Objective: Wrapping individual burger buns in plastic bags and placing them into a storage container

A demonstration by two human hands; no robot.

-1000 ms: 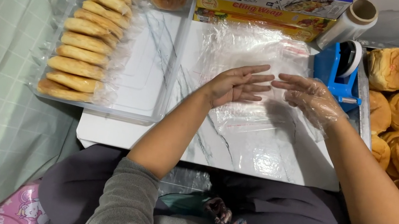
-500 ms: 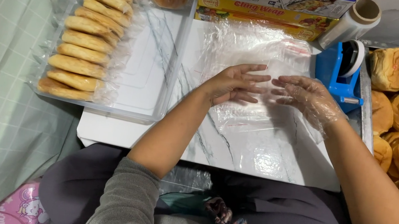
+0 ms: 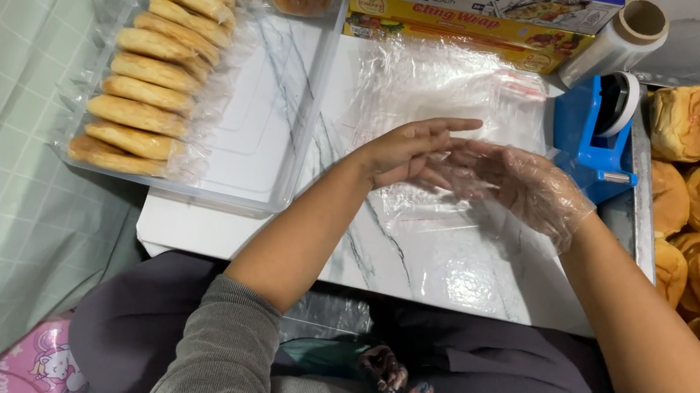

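My two hands meet over a sheet of cling film at the middle of the frame.

My left hand (image 3: 411,150) is bare, its fingers stretched out flat and close together, the tips pointing right and touching my right hand (image 3: 520,183), which wears a thin clear glove; its fingers are loosely spread and grip nothing. Both hover over or rest on the cling film sheet (image 3: 441,117) spread on the marble-patterned board (image 3: 452,272); I cannot tell which. A second ago my hands lay slightly apart, flat on the film; now they have come together, fingertips overlapping. The blue tape dispenser (image 3: 600,126) sits just right of the film, and wrapped buns (image 3: 154,56) line a clear tray (image 3: 257,180) at upper left.
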